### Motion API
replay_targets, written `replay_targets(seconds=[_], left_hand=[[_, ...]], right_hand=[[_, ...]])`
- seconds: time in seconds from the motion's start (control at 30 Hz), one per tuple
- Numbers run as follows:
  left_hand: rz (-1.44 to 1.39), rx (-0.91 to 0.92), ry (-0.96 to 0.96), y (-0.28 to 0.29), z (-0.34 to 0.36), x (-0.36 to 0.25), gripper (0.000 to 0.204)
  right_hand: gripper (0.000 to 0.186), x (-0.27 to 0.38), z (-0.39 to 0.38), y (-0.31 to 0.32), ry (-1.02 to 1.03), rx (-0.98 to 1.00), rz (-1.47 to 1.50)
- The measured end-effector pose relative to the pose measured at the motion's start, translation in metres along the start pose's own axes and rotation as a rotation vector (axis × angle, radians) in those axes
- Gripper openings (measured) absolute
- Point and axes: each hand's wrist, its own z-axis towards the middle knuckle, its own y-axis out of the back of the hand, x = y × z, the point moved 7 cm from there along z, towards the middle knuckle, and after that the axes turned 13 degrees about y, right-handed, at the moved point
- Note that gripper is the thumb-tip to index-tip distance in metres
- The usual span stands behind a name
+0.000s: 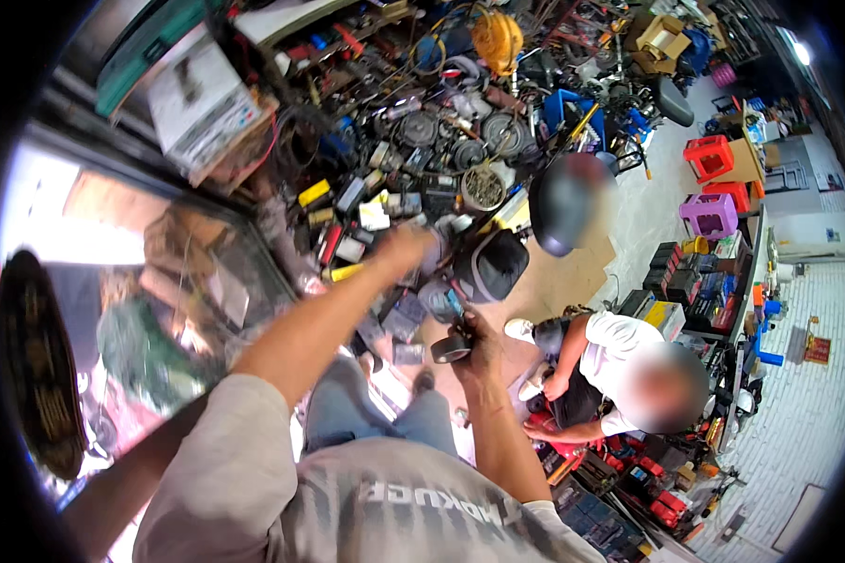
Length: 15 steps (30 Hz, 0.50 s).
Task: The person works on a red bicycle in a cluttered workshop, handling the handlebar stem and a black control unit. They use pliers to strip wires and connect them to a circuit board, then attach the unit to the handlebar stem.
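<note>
My left arm reaches forward over a crowded pile of parts. My left hand (406,248) is smeared by motion, so its fingers and anything in them cannot be made out. It is nearest to the small boxes and yellow packets (374,216). In front of my body, my right hand (483,347) is closed on a dark ring-shaped roll (452,348), which looks like tape. A small light-blue piece (456,302) shows just beyond those fingers; whether it is held is unclear. Past it stands a black, rounded container or seat (491,266).
A person in a white shirt (620,342) crouches at my right, near red tools. Another person's dark head (573,202) is ahead. A bowl of small metal parts (483,187) sits among the clutter. Red and purple stools (709,216) stand at far right; a glass-fronted frame (225,263) is at left.
</note>
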Motion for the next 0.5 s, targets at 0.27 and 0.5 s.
replay_targets(seconds=[0.27,0.5], left_hand=[[-0.943,0.341,0.488,-0.138,-0.299,0.136,0.046],[-1.114,0.15,0.389,-0.089,-0.431,0.19,0.051]], right_hand=[[0.022,-0.062,-0.115,0.081,0.004,0.049,-0.35],[0.014,-0.12,-0.183,0.053,0.176,0.733,-0.669]])
